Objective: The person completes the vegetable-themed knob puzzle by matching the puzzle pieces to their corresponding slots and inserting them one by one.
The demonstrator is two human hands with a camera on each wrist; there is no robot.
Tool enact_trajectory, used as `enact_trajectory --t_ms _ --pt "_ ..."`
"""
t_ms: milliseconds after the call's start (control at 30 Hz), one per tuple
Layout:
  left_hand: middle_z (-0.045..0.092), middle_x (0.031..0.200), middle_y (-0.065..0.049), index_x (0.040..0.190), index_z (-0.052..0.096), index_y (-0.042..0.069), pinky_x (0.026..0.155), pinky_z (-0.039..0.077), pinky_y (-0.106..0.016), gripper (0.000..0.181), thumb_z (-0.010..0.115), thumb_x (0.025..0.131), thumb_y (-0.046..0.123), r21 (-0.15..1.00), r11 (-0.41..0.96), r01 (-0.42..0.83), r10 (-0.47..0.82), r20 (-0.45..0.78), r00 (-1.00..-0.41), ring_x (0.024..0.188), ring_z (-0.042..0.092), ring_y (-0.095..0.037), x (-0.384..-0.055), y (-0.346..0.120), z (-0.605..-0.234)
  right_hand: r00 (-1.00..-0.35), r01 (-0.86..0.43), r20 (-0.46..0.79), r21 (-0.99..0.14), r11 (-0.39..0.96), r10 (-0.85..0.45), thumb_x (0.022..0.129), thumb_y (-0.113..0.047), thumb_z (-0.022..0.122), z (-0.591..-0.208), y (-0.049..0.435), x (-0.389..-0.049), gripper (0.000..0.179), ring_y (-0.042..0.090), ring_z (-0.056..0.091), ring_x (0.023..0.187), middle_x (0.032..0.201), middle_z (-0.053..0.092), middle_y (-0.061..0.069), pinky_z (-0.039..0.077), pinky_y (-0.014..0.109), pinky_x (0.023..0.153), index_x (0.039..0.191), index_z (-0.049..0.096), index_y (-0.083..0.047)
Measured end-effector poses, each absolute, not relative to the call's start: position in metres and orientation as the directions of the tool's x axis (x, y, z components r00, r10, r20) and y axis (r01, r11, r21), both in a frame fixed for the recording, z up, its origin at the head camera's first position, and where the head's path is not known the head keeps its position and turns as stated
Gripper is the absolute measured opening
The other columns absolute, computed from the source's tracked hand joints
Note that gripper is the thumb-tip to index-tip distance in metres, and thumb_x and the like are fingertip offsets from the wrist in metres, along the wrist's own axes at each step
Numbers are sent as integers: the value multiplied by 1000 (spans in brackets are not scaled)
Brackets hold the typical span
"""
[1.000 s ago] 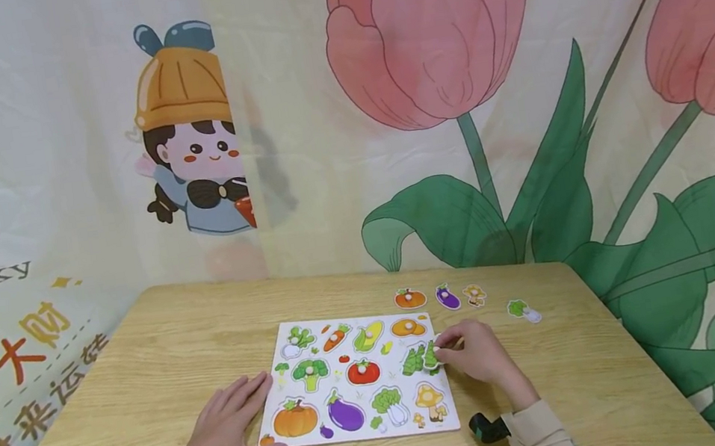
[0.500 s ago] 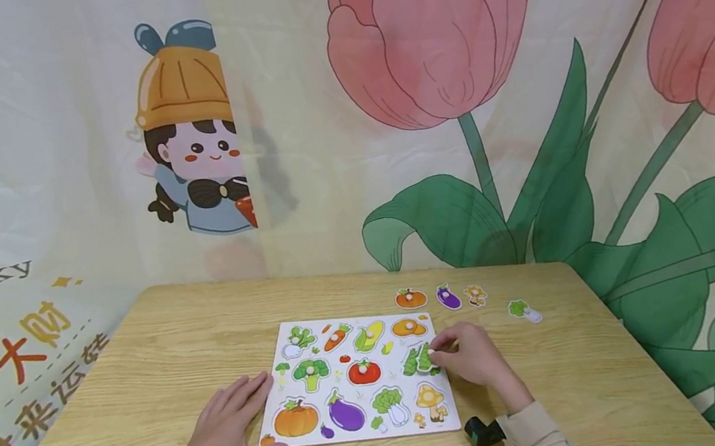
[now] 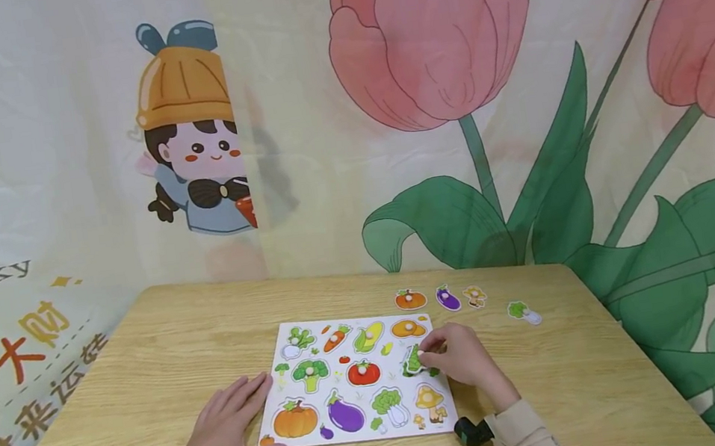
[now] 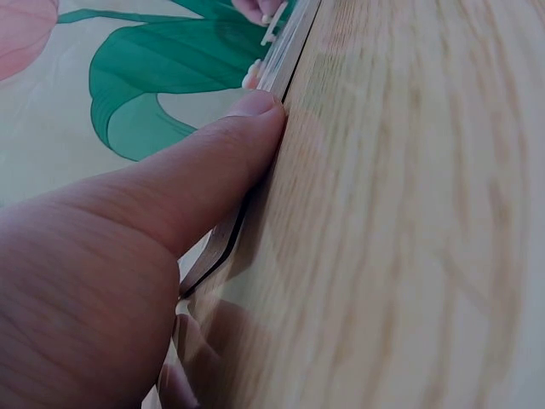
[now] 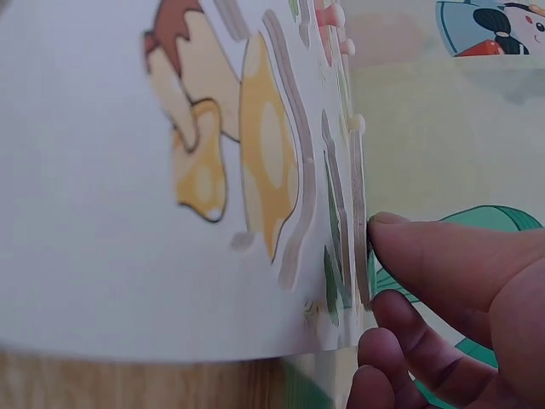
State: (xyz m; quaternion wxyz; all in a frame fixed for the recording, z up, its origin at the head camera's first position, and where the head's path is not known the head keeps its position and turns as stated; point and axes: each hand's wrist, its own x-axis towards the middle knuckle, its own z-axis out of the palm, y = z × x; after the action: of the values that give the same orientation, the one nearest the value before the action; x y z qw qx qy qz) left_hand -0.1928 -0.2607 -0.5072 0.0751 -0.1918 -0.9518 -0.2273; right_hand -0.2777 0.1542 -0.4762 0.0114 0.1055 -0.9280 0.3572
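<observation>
A white vegetable puzzle board (image 3: 340,383) lies on the table. My left hand (image 3: 223,436) rests along its left side with spread fingers; the thumb (image 4: 230,141) touches the near edge in the left wrist view. Between thumb and fingertips, my right hand (image 3: 467,359) pinches a green vegetable puzzle piece (image 3: 412,359). This piece is over the matching green picture at the board's right side, partly hidden by the fingers. In the right wrist view the piece (image 5: 362,230) appears edge-on, just off the board's surface. Knobbed pieces, such as the tomato (image 3: 364,373) and broccoli (image 3: 310,372), sit in the board.
Beyond the board lie loose pumpkin (image 3: 410,299), eggplant (image 3: 448,298) and mushroom (image 3: 475,296) pieces. A leafy cabbage piece (image 3: 524,312) lies farther right. The wooden table (image 3: 208,325) ends at a printed curtain (image 3: 312,184).
My right hand has moved left with the green piece, from the board's right edge to over its green picture. The left hand has stayed still.
</observation>
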Motion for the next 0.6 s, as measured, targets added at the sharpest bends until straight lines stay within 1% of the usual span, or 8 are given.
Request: enact_trajectory --t_ms 233,600 --pt "44 166 -12 161 47 9 120 19 -71 111 78 79 77 409 818 404 331 240 -913 153 31 -45 -192 -260 -506 -973 -218 97 -668 712 -208 92 -13 83 -475 151 -278 4 15 59 77 85 69 -3 52 28 66 92 79 -12" --pt "44 166 -12 161 47 9 120 19 -71 112 78 78 77 407 817 407 331 246 -911 153 31 -45 -193 -262 -508 -977 -192 67 -676 711 -201 92 -15 84 -476 146 -278 5 17 58 78 85 67 -2 50 28 64 93 79 -12"
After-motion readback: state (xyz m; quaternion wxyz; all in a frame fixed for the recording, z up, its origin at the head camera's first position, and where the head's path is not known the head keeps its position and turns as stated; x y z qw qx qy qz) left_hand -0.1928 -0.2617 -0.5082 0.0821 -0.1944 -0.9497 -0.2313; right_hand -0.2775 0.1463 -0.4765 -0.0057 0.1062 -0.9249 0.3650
